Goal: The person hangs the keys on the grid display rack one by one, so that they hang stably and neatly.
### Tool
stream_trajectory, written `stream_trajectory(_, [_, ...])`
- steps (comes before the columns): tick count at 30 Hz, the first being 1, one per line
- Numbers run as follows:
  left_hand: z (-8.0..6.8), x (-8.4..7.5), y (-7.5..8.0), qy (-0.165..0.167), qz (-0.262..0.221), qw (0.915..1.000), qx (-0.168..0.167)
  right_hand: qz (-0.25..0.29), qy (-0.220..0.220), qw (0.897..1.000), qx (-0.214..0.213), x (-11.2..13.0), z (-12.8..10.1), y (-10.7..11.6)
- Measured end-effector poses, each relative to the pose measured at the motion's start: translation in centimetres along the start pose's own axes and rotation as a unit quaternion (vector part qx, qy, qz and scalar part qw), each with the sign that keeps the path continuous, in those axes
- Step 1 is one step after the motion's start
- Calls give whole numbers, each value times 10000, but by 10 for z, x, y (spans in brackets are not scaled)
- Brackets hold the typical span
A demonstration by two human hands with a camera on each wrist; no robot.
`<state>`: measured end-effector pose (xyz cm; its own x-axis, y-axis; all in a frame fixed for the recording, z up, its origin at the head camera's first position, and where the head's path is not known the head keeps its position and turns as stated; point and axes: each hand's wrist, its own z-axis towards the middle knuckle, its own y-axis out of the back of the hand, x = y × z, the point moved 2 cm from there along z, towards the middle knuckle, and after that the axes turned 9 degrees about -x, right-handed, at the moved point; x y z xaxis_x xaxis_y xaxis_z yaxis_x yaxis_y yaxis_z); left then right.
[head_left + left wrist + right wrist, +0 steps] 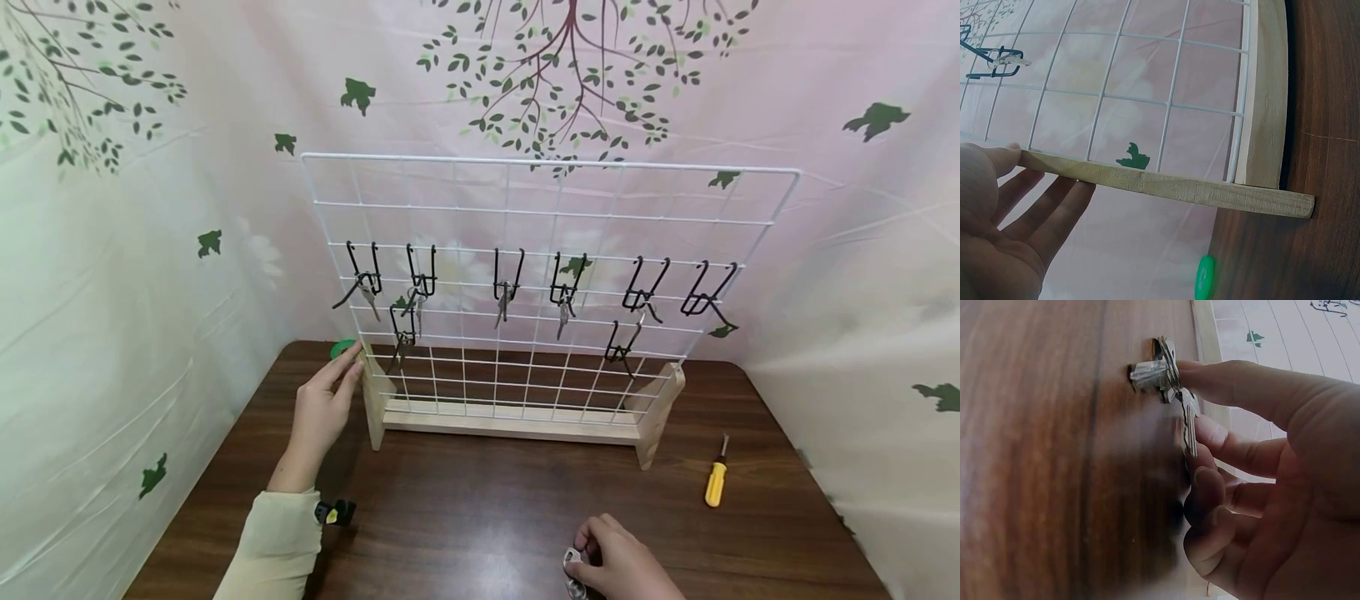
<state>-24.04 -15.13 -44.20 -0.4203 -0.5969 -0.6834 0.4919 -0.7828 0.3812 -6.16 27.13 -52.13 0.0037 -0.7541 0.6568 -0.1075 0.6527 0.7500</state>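
While my left hand rests flat-fingered against the wooden foot of the wire grid rack to steady it, my right hand pinches a bunch of keys low on the table, near the front edge.

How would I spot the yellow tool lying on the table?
Start at the white wire rack standing upright on the dark wooden table. Go to its right wooden foot, then further right along the tabletop. There lies a small screwdriver, the only yellow-handled thing, well apart from both hands.
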Motion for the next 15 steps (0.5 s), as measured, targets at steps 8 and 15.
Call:
stream_trajectory(8, [0,0,-3,-63,5,10000,-52,24,179,9998,116,-4,8,0])
stream_trajectory(15, [1,0,-5,-56,86,9999,-86,-79,248,9995,186,-3,13,3])
